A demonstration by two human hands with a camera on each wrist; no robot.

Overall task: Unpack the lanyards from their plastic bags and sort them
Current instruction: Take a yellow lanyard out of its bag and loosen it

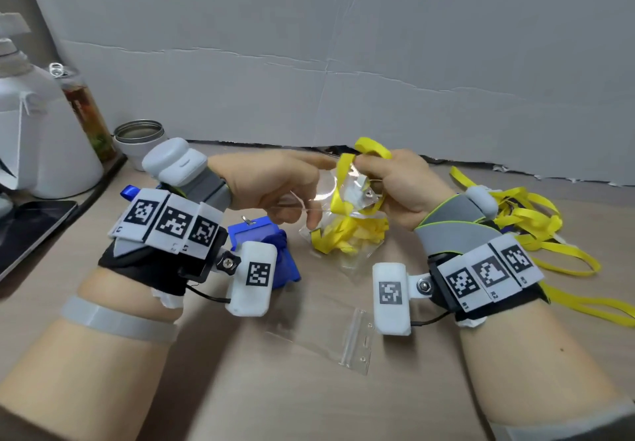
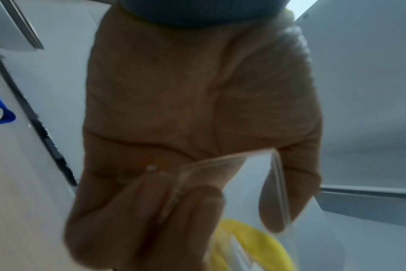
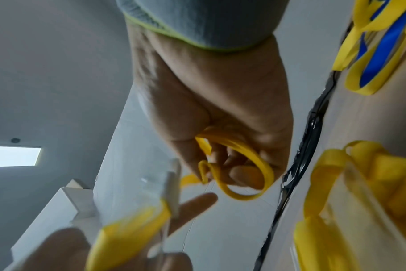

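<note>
Left hand: your left hand point(image 1: 271, 183) is raised above the table, fingers curled, pinching the open mouth of the clear plastic bag point(image 1: 343, 231); your left wrist view shows the bag's transparent edge point(image 2: 220, 161) clamped between thumb and fingers.
Right hand: your right hand point(image 1: 398, 186) is closed round a loop of the yellow ribbon lanyard point(image 1: 372, 148), pinching it just above the bag's mouth; the right wrist view shows the yellow band point(image 3: 255, 165) wrapped in your curled fingers.
Bag in hand: it hangs between your two hands, its lower end near or on the beige tabletop point(image 1: 309, 399); you cannot tell which. Most of the yellow lanyard is bunched in its lower half, with a strand rising through the opening to your right hand.
Yellow pile: loose yellow lanyards point(image 1: 536, 227) lie on the table beyond your right wrist, well to the right of the bag.
Blue item: a blue badge holder with blue ribbon point(image 1: 261, 241) lies on the table under your left wrist.
Empty sleeve: a flat clear plastic sleeve point(image 1: 354, 341) lies on the table between your forearms.
Left edge: a white jug point(image 1: 41, 138), a glass bottle point(image 1: 86, 111) and a metal-rimmed white cup point(image 1: 137, 138) stand by the grey backdrop.
</note>
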